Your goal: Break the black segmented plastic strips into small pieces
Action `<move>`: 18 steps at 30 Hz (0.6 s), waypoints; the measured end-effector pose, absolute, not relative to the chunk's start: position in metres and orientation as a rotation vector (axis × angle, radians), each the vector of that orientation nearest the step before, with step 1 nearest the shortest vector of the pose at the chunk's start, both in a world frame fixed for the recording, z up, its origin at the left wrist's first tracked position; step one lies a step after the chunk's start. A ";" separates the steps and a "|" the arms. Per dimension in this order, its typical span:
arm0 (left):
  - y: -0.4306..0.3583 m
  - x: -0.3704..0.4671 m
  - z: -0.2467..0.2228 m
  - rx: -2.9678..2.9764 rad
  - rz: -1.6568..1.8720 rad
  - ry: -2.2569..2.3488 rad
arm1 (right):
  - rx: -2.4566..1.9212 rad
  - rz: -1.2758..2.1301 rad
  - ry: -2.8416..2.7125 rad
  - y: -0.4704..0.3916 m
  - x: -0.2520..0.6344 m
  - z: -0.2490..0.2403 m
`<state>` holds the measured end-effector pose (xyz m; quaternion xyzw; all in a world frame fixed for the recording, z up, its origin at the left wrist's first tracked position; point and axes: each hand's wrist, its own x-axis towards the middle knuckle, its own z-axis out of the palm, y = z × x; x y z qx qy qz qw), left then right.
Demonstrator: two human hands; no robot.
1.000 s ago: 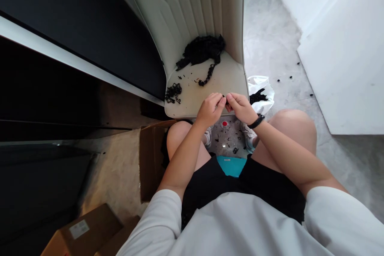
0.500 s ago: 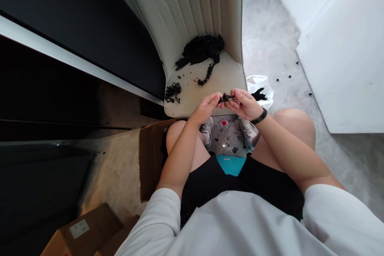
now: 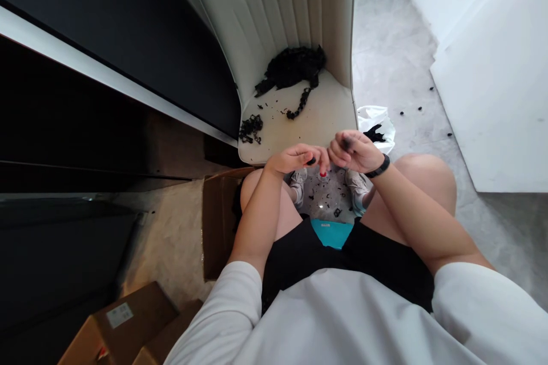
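My left hand (image 3: 297,158) pinches a small black piece (image 3: 311,161) between thumb and fingers, just off the front edge of the pale chair (image 3: 274,151). Close beside it, my right hand (image 3: 353,151), with a dark wristband, is closed on a blurred dark piece (image 3: 347,142). On the chair seat lie a crumpled black bundle (image 3: 293,67), a knobbly black strand (image 3: 301,105) and a small heap of black ring-like bits (image 3: 251,128). Black crumbs are scattered between them.
A white plastic bag (image 3: 387,130) with black material is right of the chair. An open cardboard box (image 3: 214,228) stands by my left leg, more boxes (image 3: 137,319) lower left. Dark bits dot the floor; a white panel (image 3: 496,97) is at right.
The dark item that both hands held between them is now apart, a piece in each hand. My left hand has dropped lower and its fingers are spread more. The view has shifted slightly.
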<state>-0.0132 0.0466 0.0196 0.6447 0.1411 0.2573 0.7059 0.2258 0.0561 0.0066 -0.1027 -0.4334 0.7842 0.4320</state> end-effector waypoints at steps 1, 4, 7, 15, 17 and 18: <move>0.046 -0.016 0.021 1.442 0.579 0.239 | -0.248 1.913 -1.030 0.060 0.230 0.007; 0.044 -0.026 0.024 1.498 0.699 0.277 | -0.344 1.765 -0.954 0.071 0.244 0.009; 0.047 -0.030 0.020 1.605 0.928 0.574 | -0.450 1.677 -0.995 0.074 0.250 0.007; 0.060 -0.014 0.002 1.983 1.297 1.121 | -0.593 1.620 -1.353 0.069 0.231 -0.009; 0.058 -0.011 0.002 2.104 1.304 1.164 | -0.686 1.564 -1.456 0.069 0.231 -0.009; 0.056 -0.010 0.002 2.153 1.298 1.162 | -0.729 1.537 -1.505 0.069 0.230 -0.009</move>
